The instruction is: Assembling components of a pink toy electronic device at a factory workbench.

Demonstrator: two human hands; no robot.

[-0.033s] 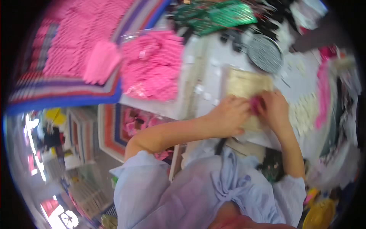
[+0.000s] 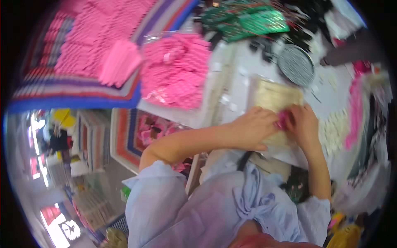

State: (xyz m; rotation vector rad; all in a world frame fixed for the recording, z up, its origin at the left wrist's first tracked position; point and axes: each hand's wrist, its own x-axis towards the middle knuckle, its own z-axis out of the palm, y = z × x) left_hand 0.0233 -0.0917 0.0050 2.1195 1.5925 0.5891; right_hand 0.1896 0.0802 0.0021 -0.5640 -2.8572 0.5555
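A small magenta piece [image 2: 283,118], shiny and blurred, sits between the fingertips of both my hands. My left hand [image 2: 258,126] reaches in from the left, its fingers closed at the piece's left side. On the other side, my right hand [image 2: 304,123] pinches it with bent fingers. Both hands are over a cream-coloured flat pad [image 2: 278,94] on the white table. Just beyond the pad stands a round metal dish [image 2: 295,65]. What exactly the magenta piece is cannot be made out.
A clear bag of pink knotted fabric pieces [image 2: 175,72] lies left of the pad, beside a striped tray [image 2: 120,103] piled with pink strips. Green shiny packets [image 2: 264,22] lie at the back. Small cream pieces [image 2: 334,126] and a pink strip [image 2: 354,109] are at right.
The whole scene has shifted slightly to the right in the picture. Both hands stay together at the magenta piece, with only slight finger movement.
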